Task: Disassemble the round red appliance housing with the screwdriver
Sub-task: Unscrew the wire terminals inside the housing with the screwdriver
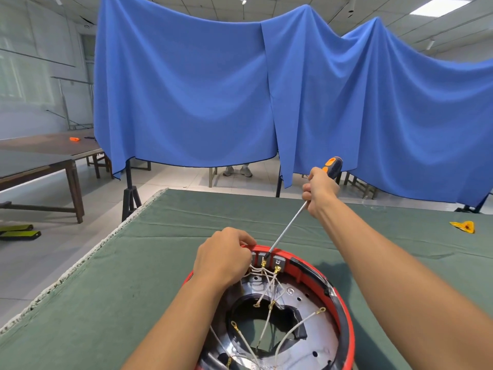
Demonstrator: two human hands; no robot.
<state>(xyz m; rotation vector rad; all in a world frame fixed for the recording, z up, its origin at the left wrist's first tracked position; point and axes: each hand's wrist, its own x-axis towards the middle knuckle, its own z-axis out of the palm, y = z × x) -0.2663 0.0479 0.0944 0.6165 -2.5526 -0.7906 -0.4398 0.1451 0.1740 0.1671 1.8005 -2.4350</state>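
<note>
The round red appliance housing [344, 313] lies open side up on the green-covered table [138, 263], close to me. Inside it are a metal plate with a cut-out and several white wires with gold ring terminals. My left hand [222, 256] grips the housing's far rim beside a grey terminal block [278, 261]. My right hand [318, 192] grips the orange-and-dark handle of a long screwdriver [289, 225]. Its shaft slants down and its tip sits at the terminal block on the far rim.
A small yellow-and-red object [462, 226] lies on the table at the far right. Blue cloth [240, 89] hangs behind the table, with someone's shoes [237, 170] below it. Wooden tables [40, 156] stand to the left, one with an orange item [74, 139].
</note>
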